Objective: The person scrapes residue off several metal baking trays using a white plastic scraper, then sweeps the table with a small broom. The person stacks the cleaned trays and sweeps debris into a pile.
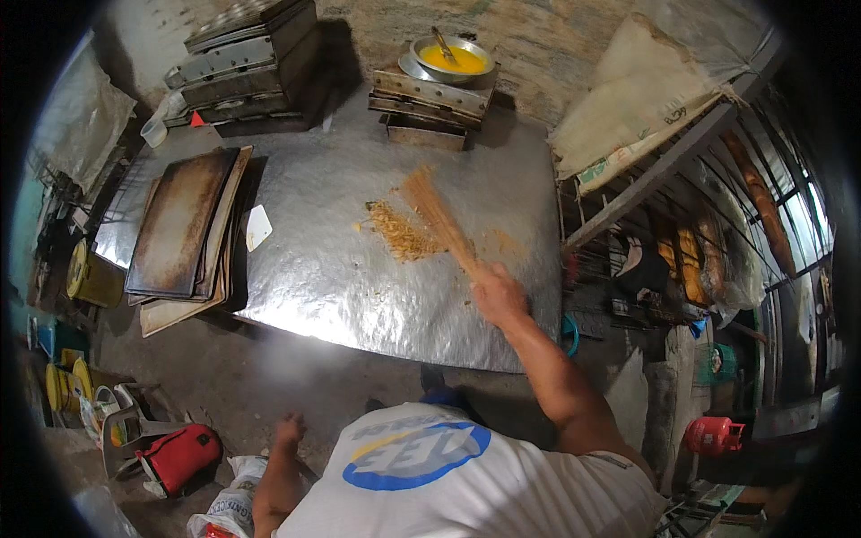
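Observation:
My right hand (496, 293) grips the narrow end of a straw hand broom (434, 208) above a metal-covered table (316, 269). The broom's fanned bristles point toward the back of the table. Just left of the bristles lies a loose pile of brown crumbs (403, 232), and a thinner patch of crumbs (504, 243) is on the right. My left hand (290, 429) hangs low beside my body, off the table, with nothing seen in it and its fingers loosely apart. A white plastic dough scraper (257, 227) rests at the table's left.
Stacked baking sheets (181, 222) overhang the table's front left edge. Metal loaf pans (235, 87) are piled at the back. Another pan stack (430, 94) bears a bowl of yellow liquid (454, 59) with a brush. Bread loaves (689, 262) sit on the right rack; a red gas cylinder (713, 435) stands nearby.

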`<state>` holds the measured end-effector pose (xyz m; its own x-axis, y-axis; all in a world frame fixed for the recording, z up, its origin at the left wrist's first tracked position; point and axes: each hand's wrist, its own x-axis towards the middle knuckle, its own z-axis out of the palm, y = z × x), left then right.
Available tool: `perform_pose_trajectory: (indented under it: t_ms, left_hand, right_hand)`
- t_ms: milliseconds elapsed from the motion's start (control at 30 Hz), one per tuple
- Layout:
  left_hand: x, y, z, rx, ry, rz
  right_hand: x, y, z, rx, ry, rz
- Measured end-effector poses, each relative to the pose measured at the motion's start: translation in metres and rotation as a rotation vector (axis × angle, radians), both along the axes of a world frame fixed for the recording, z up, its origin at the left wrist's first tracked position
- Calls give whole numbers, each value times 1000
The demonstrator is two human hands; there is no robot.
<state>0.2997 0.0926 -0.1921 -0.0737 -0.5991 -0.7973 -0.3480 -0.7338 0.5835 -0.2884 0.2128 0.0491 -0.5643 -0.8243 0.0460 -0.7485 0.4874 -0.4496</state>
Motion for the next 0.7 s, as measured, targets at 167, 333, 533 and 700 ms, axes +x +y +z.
perform_pose_trajectory:
  t_ms: [167, 333, 533, 700]
  left_hand:
    - [35, 18, -7, 64, -45, -33]
    - [59, 29, -22, 155, -181, -42]
    - [54, 4, -39, 151, 4, -81]
    - [43, -12, -31, -20, 196, -11]
  right_hand:
    - [-41, 67, -5, 50, 201, -355]
    - [-21, 95, -43, 199, 110, -545]
    - [86, 63, -53, 65, -64, -316]
    - [86, 108, -30, -65, 35, -443]
